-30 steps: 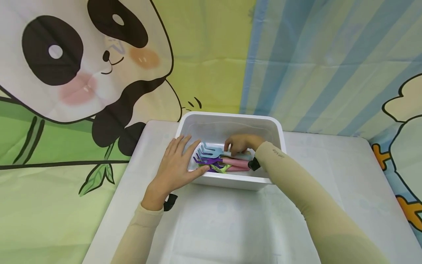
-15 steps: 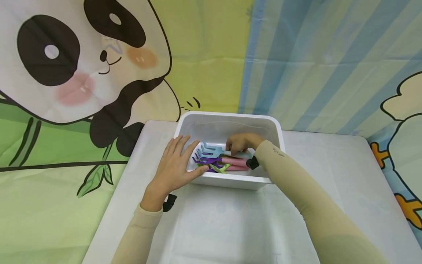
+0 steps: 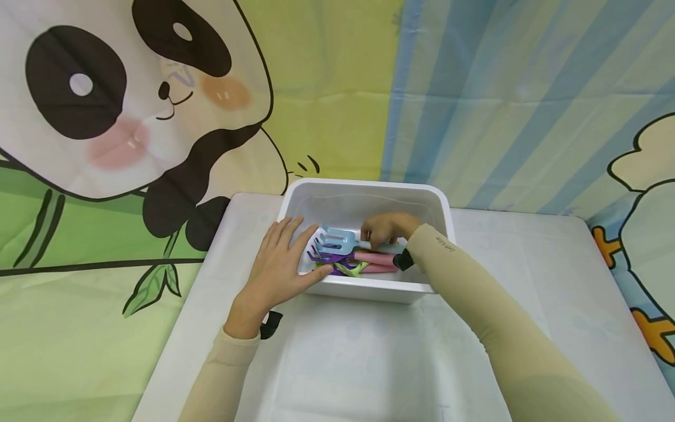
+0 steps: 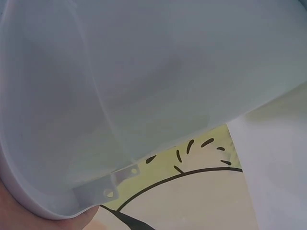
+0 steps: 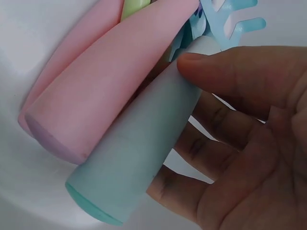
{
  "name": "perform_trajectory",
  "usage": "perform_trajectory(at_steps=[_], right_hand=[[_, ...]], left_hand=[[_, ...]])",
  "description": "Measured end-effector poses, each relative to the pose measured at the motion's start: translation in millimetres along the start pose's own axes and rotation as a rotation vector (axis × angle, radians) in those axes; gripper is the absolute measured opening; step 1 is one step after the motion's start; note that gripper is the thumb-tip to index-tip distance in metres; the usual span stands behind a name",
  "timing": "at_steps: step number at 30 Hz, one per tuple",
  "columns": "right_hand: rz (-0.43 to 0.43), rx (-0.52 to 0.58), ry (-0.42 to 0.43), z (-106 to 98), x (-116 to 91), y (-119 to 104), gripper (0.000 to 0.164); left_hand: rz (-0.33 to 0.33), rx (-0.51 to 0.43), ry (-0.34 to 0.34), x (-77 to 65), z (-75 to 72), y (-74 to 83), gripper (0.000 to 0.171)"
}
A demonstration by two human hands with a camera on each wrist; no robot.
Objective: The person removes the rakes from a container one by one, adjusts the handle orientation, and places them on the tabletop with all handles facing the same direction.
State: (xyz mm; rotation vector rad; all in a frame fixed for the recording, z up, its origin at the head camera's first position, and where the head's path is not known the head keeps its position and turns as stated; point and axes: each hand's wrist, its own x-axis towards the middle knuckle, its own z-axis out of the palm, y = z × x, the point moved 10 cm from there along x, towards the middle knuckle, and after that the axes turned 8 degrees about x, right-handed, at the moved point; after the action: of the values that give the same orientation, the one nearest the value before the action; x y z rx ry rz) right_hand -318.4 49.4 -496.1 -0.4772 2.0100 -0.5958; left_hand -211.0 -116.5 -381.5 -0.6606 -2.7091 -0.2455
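My right hand (image 3: 385, 228) reaches into a white plastic bin (image 3: 374, 285) and grips a light blue toy garden fork (image 3: 340, 241) near the top of its handle. In the right wrist view, the thumb lies on the pale handle (image 5: 136, 148) with fingers curled beneath. Close beside it lie pink handles (image 5: 100, 91), one belonging to a purple fork (image 3: 331, 257). A lime green piece (image 3: 358, 269) shows under them. My left hand (image 3: 279, 258) rests on the bin's left rim, fingers spread and fairly straight, thumb along the front edge.
The bin stands on a white-covered table (image 3: 348, 357) close to a printed cloth backdrop (image 3: 332, 88) with a panda. In the left wrist view, the bin's wall (image 4: 158, 81) fills most of the picture, with small holed tabs (image 4: 103, 189) at its rim.
The light blue fork's tined head has tilted slightly within the bin under the right hand. The left hand stays on the rim; the view shifts a little.
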Motion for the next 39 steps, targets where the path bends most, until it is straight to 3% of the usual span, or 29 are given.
perform_trajectory(at_steps=[8, 17, 31, 39], right_hand=[[0.032, 0.076, -0.016, 0.8, 1.7, 3.6, 0.03], [0.053, 0.128, -0.035, 1.3, 4.5, 6.7, 0.056], [0.046, 0.193, -0.039, 0.9, 0.6, 3.7, 0.056], [0.023, 0.177, -0.042, -1.3, -1.6, 1.7, 0.054]], left_hand=[[0.001, -0.001, -0.011, -0.3, -0.3, 0.3, 0.088], [-0.002, -0.003, -0.012, 0.1, -0.8, -0.2, 0.088], [-0.009, -0.005, -0.022, 0.4, -0.2, -0.4, 0.087], [-0.046, -0.023, -0.068, -1.0, 4.1, -2.9, 0.086]])
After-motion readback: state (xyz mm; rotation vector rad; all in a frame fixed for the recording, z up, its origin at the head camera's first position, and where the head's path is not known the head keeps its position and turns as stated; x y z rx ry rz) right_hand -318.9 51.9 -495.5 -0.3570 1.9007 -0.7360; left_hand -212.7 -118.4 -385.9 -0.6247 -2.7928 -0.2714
